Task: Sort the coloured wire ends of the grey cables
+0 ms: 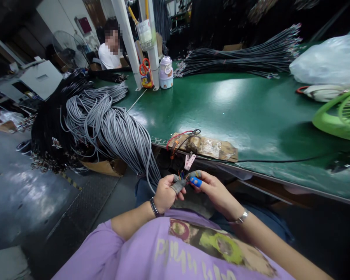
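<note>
My left hand and my right hand meet in front of my lap, just off the bench edge. Grey wrapping covers fingertips on both, and a blue cover sits on a finger of the right. Pinched in my left hand are thin coloured wires at the end of a grey cable. My right fingers are closed at the same wires; what exactly they grip is too small to make out. Just beyond the fingers hangs a pink clip, beside a wooden board with red and black leads on it.
Grey cables and black cables drape over the left side of the green bench. Black cable bundles, a bottle, scissors, a plastic bag and a green basket lie farther off. A person sits behind.
</note>
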A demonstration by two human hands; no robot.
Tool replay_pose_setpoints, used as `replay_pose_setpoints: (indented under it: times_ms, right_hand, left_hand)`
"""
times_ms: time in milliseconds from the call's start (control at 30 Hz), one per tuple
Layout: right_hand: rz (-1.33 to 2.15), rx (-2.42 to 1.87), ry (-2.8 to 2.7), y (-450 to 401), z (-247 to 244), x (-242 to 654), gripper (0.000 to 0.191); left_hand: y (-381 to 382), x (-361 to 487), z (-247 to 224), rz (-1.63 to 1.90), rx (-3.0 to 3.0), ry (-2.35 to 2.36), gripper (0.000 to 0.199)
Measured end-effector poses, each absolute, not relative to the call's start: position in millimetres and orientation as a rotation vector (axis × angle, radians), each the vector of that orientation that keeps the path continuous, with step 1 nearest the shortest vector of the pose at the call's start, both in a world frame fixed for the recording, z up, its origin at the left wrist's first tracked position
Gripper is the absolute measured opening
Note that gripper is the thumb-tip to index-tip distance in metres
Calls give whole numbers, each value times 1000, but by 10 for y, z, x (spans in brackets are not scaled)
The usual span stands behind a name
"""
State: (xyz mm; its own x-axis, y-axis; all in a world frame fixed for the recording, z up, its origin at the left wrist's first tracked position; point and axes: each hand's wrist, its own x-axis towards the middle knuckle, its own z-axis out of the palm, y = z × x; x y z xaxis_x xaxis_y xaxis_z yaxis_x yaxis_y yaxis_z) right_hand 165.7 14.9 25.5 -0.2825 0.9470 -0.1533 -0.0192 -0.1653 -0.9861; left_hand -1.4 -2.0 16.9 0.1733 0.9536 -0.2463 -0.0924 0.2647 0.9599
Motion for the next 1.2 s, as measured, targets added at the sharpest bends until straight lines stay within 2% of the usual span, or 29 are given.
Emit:
replay_pose_setpoints:
  times_ms: [200,567,900,1067,1200]
  right_hand:
    - [1568,-1110,-1336,186,317,1545,33]
    - [1549,-1190,-1101,94,234,1489,35]
    - [1831,-1023,-699,306,243,1628,48]
    - [1982,-967,-653,514,369,1564,47]
    - [1962,-978,-591,571,388,1458,43]
  left_hand:
    - [-39,-31,189,875,1102,1115,30]
    - [-14,4,144,930,970,1121,37]
    - [79,-79,313,847,882,1005,45]
    - [147,-39,391,752,776,896,49]
    - [186,-3,390,772,750,855,47]
